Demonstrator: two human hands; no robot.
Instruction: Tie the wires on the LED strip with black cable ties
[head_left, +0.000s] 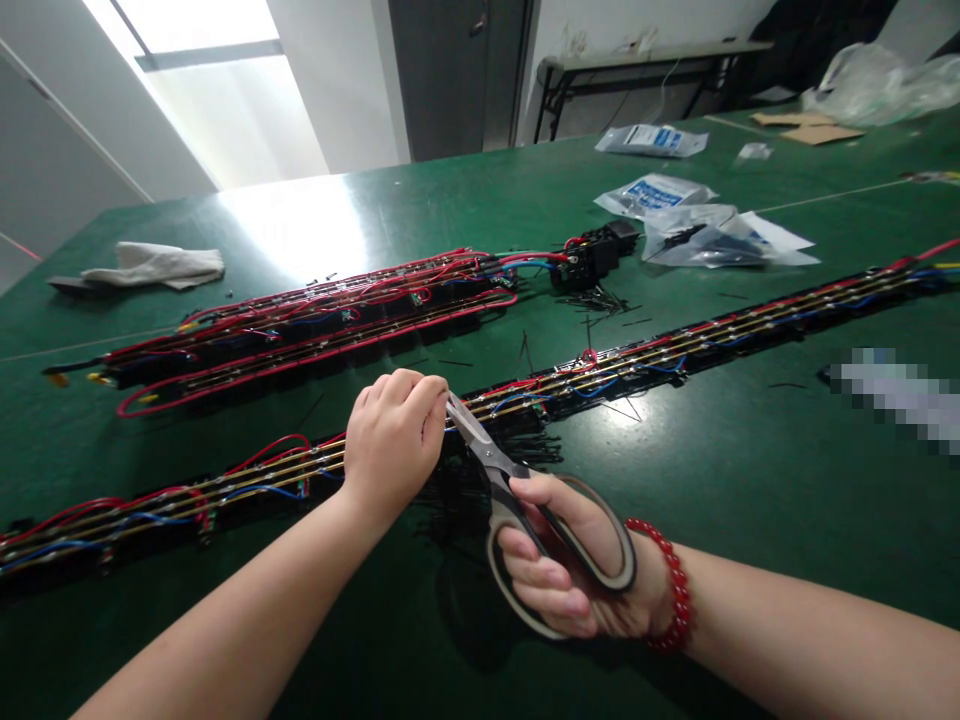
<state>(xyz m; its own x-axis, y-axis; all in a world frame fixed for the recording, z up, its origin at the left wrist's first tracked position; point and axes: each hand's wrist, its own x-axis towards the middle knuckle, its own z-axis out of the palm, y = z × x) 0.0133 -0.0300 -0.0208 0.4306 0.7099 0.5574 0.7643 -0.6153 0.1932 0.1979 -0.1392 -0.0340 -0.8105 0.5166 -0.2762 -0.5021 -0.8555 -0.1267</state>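
A long black strip [630, 365] with brass rods and red and blue wires runs diagonally over the green table. My left hand [394, 440] is closed at the strip's middle, its fingers wrapped over something hidden in them. My right hand [559, 560], with a red bead bracelet, has its thumb and fingers through the handles of the scissors [491, 455]. The blade tips reach the thumb side of my left hand, above the strip. Thin black pieces [532, 445] lie beside the strip, near the blades.
Behind lies a bundle of red-wired strips [322, 320] with a black connector end [592, 262]. A grey glove [154, 265] is at the left on the green table [750, 520]. Plastic bags [724, 235], cardboard [817, 132] and a blurred-out object are at the right.
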